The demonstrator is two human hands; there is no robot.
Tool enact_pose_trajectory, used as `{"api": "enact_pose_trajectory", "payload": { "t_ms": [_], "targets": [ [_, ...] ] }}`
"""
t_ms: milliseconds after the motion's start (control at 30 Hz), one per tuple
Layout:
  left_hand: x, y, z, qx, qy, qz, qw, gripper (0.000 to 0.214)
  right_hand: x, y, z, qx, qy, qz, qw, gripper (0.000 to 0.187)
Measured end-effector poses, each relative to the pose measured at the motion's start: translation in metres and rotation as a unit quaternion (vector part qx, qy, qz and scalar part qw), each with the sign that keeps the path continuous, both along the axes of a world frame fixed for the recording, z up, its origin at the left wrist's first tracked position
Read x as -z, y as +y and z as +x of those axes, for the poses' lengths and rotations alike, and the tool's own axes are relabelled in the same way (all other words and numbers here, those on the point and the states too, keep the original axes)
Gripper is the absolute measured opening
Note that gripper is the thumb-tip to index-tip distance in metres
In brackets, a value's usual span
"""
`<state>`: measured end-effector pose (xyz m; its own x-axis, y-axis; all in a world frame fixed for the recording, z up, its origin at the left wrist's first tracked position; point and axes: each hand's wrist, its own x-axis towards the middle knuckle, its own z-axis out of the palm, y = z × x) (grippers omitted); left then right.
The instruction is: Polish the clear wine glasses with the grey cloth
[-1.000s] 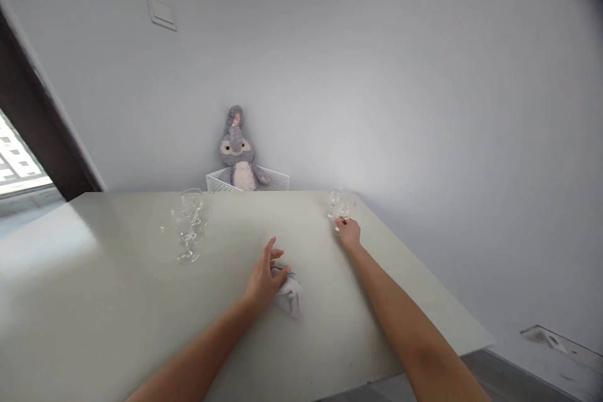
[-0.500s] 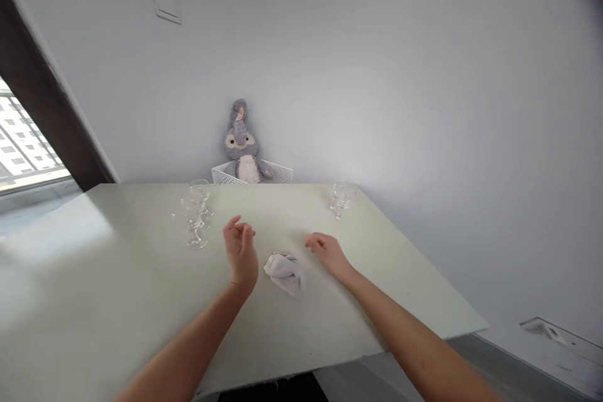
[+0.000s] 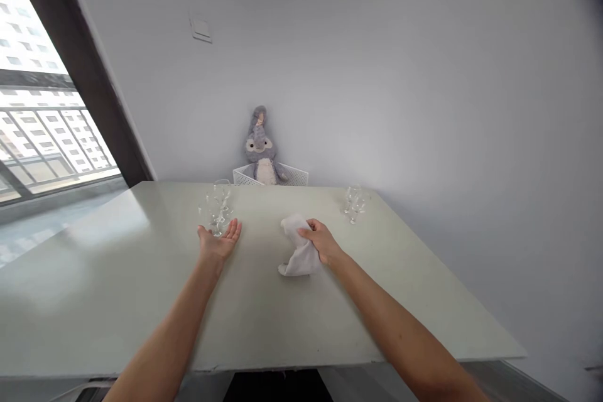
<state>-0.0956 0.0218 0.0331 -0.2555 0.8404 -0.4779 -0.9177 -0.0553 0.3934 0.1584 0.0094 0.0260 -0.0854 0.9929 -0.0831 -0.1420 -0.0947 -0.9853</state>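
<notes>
A white cloth (image 3: pixel 304 257) hangs in loose folds from my right hand (image 3: pixel 320 240), which pinches its upper part between thumb and fingers just above the table. Over on the left, my left hand (image 3: pixel 219 244) is open, palm turned up and fingers spread, holding nothing. Just beyond its fingertips stands a cluster of clear stemmed glasses (image 3: pixel 221 191); the hand covers part of the nearest base, and I cannot tell whether it touches the glass.
A smaller group of clear stemmed glasses (image 3: pixel 354 204) stands at the far right of the pale table (image 3: pixel 264 314). Behind the far edge, a grey plush toy (image 3: pixel 265 169) sits in a white perforated basket (image 3: pixel 296 176) against the wall. A window (image 3: pixel 51 132) is at the left.
My right hand has taken hold of the cloth and lifted it off the table. My left hand has moved left towards the glasses and opened. The view has turned slightly left.
</notes>
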Motion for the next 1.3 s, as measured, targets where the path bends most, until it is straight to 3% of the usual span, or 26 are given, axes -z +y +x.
{"api": "enact_pose_trajectory", "payload": {
  "t_ms": [100, 300, 367, 467, 567, 633, 800, 900, 1000, 1067, 1133, 1233, 1300],
  "targets": [
    [0.002, 0.011, -0.008, 0.002, -0.011, 0.067, 0.998, 0.051, 0.014, 0.005, 0.003, -0.006, 0.141, -0.061, 0.988, 0.036],
    [-0.002, 0.011, -0.005, 0.017, -0.012, 0.106, 0.994, 0.033, 0.034, 0.009, 0.016, 0.012, 0.195, -0.076, 0.978, 0.03],
    [-0.006, 0.006, 0.012, 0.059, 0.031, 0.128, 0.989, 0.026, 0.029, 0.01, 0.02, 0.047, 0.21, -0.059, 0.975, 0.031],
    [-0.007, 0.002, 0.051, 0.171, 0.105, 0.164, 0.966, 0.017, 0.019, 0.008, 0.024, 0.128, 0.208, 0.01, 0.97, 0.031],
    [0.003, 0.003, 0.091, 0.237, 0.19, 0.21, 0.929, 0.026, 0.011, 0.001, 0.023, 0.177, 0.176, 0.097, 0.963, 0.028],
    [0.012, 0.004, 0.109, 0.253, 0.233, 0.236, 0.909, 0.035, 0.01, -0.004, 0.018, 0.135, 0.15, 0.121, 0.972, 0.028],
    [0.032, 0.002, 0.12, 0.263, 0.3, 0.271, 0.876, 0.041, 0.019, -0.013, 0.003, -0.097, 0.062, 0.098, 0.989, 0.037],
    [0.038, -0.003, 0.116, 0.296, 0.367, 0.268, 0.84, 0.05, 0.026, -0.014, 0.0, -0.137, -0.031, 0.116, 0.983, 0.038],
    [0.041, -0.007, 0.114, 0.312, 0.443, 0.262, 0.798, 0.055, 0.032, -0.014, -0.002, -0.122, -0.088, 0.144, 0.978, 0.028],
    [0.04, -0.007, 0.112, 0.315, 0.486, 0.263, 0.772, 0.056, 0.034, -0.012, -0.002, -0.099, -0.065, 0.137, 0.983, 0.02],
    [0.036, -0.007, 0.108, 0.328, 0.505, 0.278, 0.748, 0.059, 0.033, -0.01, -0.002, -0.1, 0.024, 0.088, 0.991, 0.022],
    [0.028, -0.006, 0.102, 0.329, 0.493, 0.322, 0.738, 0.062, 0.03, -0.01, -0.001, -0.114, 0.177, 0.015, 0.977, 0.027],
    [0.025, -0.005, 0.099, 0.312, 0.487, 0.338, 0.743, 0.055, 0.029, -0.014, -0.003, -0.122, 0.195, 0.011, 0.973, 0.029]
  ]
}}
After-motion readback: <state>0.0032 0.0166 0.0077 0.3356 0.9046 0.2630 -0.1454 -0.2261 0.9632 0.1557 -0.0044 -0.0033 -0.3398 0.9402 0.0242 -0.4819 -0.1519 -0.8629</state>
